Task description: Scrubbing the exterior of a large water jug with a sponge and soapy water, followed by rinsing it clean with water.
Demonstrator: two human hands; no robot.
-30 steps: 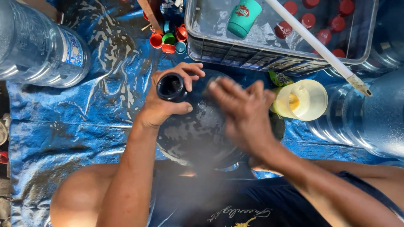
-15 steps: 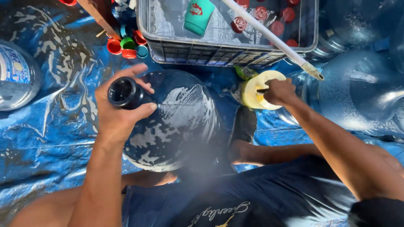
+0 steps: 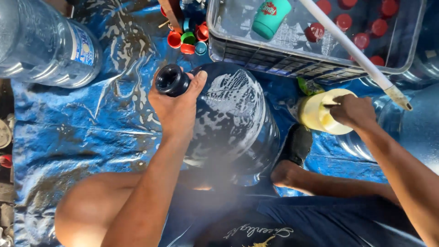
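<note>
Under the left hand (image 3: pixel 176 107) lies a large soapy water jug (image 3: pixel 233 123), tilted on the blue tarp (image 3: pixel 82 132) between the person's knees; the grip is clamped around its dark neck (image 3: pixel 170 80), thumb along one side. Beyond that grip sit small coloured caps (image 3: pixel 187 37) and a clear crate (image 3: pixel 256 57) holding red caps and a teal cup (image 3: pixel 270 16). To the jug's right, the right hand (image 3: pixel 352 111) rests on a pale yellow tub (image 3: pixel 315 114), fingers pinched together on something thin I cannot identify. A white pipe (image 3: pixel 352 52) crosses the crate.
</note>
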